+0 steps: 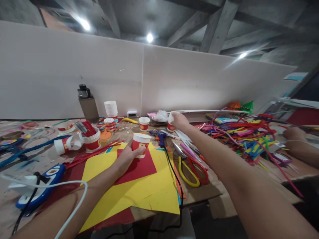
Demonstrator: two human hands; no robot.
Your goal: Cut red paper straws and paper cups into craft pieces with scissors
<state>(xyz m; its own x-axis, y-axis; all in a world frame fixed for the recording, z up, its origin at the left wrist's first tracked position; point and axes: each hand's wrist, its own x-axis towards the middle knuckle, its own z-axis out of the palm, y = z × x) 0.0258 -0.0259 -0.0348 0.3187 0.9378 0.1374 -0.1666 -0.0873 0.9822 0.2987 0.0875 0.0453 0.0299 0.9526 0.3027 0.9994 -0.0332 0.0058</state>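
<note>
My left hand is closed around a red and white paper cup, held upright over a red paper sheet that lies on yellow paper. Farther off, my right hand grips another paper cup near the back of the table; its fingers partly hide that cup. Between the two hands a third paper cup stands upright. A blue glue gun with a black cord lies just right of the cup in my left hand.
Yellow-handled scissors and red-handled ones lie at right. Beyond them spreads a heap of coloured pipe cleaners, with another person's hand beside it. Stacked cups, a dark bottle and a tipped cup stand or lie left.
</note>
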